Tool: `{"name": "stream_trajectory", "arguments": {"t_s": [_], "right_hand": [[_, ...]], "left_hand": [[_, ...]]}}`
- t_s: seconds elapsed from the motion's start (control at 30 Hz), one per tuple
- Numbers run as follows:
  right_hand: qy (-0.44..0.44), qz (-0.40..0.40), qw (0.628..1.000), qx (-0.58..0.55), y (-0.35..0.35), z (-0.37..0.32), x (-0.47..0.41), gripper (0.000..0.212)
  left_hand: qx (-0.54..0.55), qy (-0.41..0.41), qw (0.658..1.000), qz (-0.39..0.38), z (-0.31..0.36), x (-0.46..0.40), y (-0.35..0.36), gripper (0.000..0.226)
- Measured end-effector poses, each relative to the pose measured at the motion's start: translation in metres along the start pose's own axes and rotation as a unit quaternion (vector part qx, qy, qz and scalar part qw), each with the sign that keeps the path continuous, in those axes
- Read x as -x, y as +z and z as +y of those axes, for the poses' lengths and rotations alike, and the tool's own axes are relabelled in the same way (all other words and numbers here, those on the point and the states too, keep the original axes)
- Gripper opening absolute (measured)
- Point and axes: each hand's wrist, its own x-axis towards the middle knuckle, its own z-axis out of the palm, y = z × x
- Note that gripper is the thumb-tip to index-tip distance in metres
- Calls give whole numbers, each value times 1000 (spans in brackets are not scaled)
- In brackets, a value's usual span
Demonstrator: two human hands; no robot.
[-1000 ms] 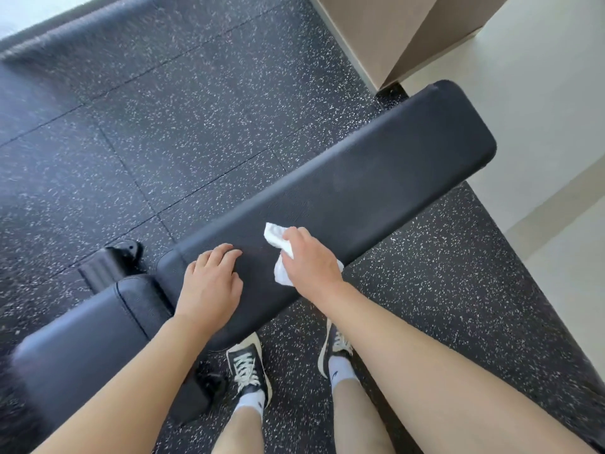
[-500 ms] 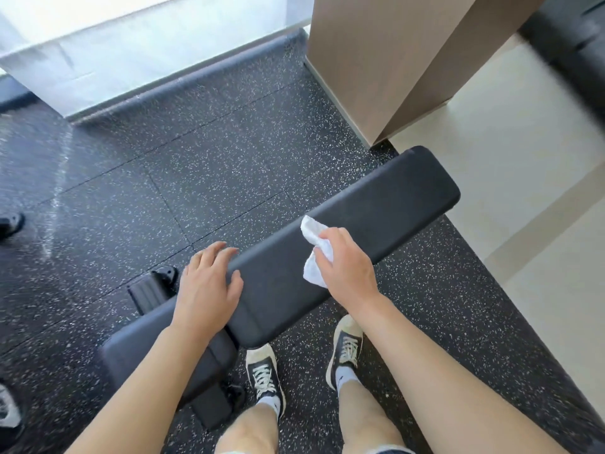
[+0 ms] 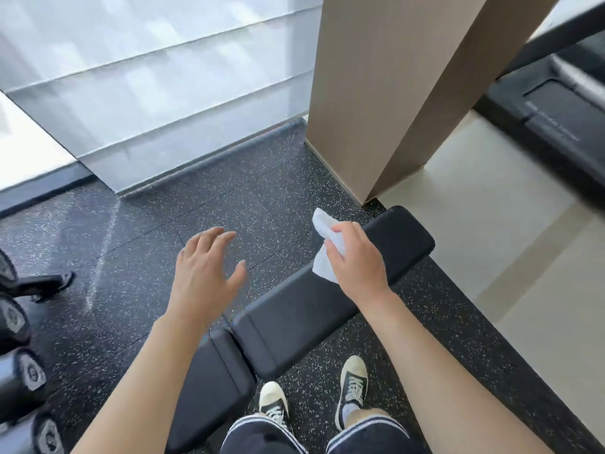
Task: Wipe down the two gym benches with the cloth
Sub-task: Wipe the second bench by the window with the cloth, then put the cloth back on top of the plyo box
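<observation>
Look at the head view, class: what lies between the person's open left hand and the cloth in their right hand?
Between the left hand and the cloth, the head view shows only bare speckled floor; the bench runs just below that gap.

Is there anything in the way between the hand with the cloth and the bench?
Nothing visible is. The right hand grips the white cloth just above the black bench, and the pad under it is bare. The left hand is open, off to the side over the floor.
</observation>
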Motion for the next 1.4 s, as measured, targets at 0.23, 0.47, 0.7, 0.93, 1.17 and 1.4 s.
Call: {"name": "stream_trajectory", "arguments": {"t_s": [0.23,0.47,0.7,0.93,1.17,1.4], "right_hand": [[-26,25,999,7,-54,-44,-12,16],[-75,56,996,11,-99,-66,-45,16],[-116,39,992,-17,-102,-74,-104,15],[-193,-26,980,-34,-106,-83,-145,16],[-276,-103,951,-96,-96,-109,-155,21],[-348,-196,904,-155,-80,-153,-108,21]], "left_hand": [[-5,12,999,43,23,-4,-70,62],[0,-10,996,88,32,4,-124,63],[-15,-75,987,142,36,-3,-142,65],[-23,-169,969,176,60,15,-140,68],[-23,-282,929,240,94,71,-138,65],[-55,-403,860,307,138,162,-138,59]]}}
